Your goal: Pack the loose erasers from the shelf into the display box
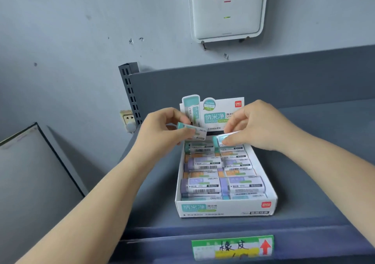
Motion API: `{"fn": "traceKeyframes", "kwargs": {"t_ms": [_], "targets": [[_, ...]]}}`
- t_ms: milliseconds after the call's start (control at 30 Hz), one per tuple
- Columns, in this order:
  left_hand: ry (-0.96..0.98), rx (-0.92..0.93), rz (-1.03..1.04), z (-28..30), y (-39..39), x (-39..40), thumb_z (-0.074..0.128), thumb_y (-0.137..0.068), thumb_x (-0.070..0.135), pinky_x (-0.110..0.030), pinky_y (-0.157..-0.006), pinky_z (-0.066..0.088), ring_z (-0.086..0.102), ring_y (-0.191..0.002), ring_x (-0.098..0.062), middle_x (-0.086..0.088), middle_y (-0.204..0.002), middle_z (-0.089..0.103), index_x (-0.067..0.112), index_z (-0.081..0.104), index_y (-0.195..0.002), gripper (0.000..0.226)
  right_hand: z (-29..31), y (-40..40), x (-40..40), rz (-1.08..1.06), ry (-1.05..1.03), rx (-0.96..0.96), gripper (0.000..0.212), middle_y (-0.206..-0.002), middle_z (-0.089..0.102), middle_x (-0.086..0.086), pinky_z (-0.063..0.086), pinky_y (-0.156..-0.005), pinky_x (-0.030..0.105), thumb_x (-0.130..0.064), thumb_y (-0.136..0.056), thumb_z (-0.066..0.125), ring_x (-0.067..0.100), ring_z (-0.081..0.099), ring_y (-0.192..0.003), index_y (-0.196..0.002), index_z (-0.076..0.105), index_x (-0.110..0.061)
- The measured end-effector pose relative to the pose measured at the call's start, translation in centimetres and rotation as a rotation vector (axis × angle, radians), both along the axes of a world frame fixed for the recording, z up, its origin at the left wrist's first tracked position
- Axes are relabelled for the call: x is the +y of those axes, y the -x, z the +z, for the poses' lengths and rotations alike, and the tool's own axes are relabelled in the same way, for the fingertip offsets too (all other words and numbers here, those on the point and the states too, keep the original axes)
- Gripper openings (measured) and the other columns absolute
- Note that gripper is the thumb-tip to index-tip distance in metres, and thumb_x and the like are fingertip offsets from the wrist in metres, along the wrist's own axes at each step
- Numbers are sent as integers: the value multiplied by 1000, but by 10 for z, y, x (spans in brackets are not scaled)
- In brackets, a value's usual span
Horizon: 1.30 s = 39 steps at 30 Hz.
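— Nearest us, what's on the shelf edge?

— Green-and-yellow paper price label with a red arrow (233, 247), stuck on the dark grey metal shelf (316, 192). Just behind it sits the white cardboard display box (225, 208), nearly full of paper-sleeved erasers in two columns.

— Start from the left. What is the left hand doing?

— Left hand (162, 127) pinches a teal-ended white rectangular eraser (192, 131) between thumb and fingers, above the box's far left corner, long axis running left to right, slightly tilted.

— And the right?

— Right hand (257, 125) holds a second teal eraser in a clear wrapper (225, 139), fingertips curled round it, just over the far right column.

— Which goes in first, you reckon?

— Probably the right one; it hangs lower and lies along the rows already. The free slots seem to be at the far end, directly beneath both hands.
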<state>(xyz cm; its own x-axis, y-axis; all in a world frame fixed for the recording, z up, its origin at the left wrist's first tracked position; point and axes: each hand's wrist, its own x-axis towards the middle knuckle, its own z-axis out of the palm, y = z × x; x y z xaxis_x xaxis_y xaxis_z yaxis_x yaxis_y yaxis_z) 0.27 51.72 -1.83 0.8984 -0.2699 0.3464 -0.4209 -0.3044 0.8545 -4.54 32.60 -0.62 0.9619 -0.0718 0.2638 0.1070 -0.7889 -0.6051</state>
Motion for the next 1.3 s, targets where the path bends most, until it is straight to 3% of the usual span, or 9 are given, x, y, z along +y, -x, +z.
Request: {"fn": "traceKeyframes", "kwargs": {"t_ms": [100,233,467,633,767,967,1033,1167,1300], "targets": [[-9,-26,10,-1,0,1,73,-72,10,-21,-54,49,64,-71,-18,-9,-83,70,14,61,-68,14,-2,1,-2,12,31,2,11,-66,68,-10,47,-62,19,-24,-61,81,3,62,-66,-66,72,-24],[-32,-32,13,-1,4,2,75,-71,13,-17,-53,47,64,-70,-16,-4,-78,71,16,61,-66,14,-5,2,-2,34,80,-7,10,-68,66,-15,48,-65,19,-25,-64,80,0,60,-68,-69,72,-26],[-53,-31,24,-1,5,5,75,-72,14,-27,-59,45,62,-70,-25,-10,-79,72,15,63,-68,12,-14,3,-1,-9,359,-126,10,-72,53,-18,39,-66,26,-36,-71,73,10,51,-79,-79,71,-32],[-48,-6,17,-2,5,6,74,-72,10,-12,-50,45,60,-58,-5,1,-70,72,13,64,-69,12,-12,4,0,-9,445,-137,4,-76,53,-14,31,-64,25,-35,-77,68,14,50,-82,-80,69,-34],[-23,23,2,-1,6,6,76,-69,13,-12,-47,45,61,-54,-1,9,-63,72,12,65,-69,11,-14,4,0,15,451,-134,5,-73,54,-14,31,-63,25,-34,-79,64,14,51,-82,-80,69,-35],[62,33,-67,2,10,4,74,-54,23,-7,-46,42,63,-52,0,9,-63,72,12,65,-68,20,-12,4,0,121,143,-264,8,-59,57,-22,41,-63,19,-30,-74,70,-3,51,-59,-81,67,-30],[95,40,-108,2,11,3,73,-51,22,-9,-49,46,67,-59,-3,8,-66,73,12,65,-68,22,-9,6,3,185,-2,-263,15,-53,56,-32,39,-60,14,-24,-72,72,3,48,-50,-83,62,-27],[157,33,-177,1,11,1,72,-51,18,-12,-54,50,69,-63,-6,6,-67,73,11,64,-70,21,-9,4,7,285,-191,-180,18,-81,68,-10,39,-50,9,-23,-73,72,4,44,-43,-89,64,-22],[158,14,-218,1,13,1,72,-52,17,-14,-58,52,69,-64,-8,4,-69,74,11,65,-70,21,-12,2,10,364,-266,-104,10,-78,68,-5,41,-51,11,-19,-76,71,2,46,-50,-85,67,-20]]}}
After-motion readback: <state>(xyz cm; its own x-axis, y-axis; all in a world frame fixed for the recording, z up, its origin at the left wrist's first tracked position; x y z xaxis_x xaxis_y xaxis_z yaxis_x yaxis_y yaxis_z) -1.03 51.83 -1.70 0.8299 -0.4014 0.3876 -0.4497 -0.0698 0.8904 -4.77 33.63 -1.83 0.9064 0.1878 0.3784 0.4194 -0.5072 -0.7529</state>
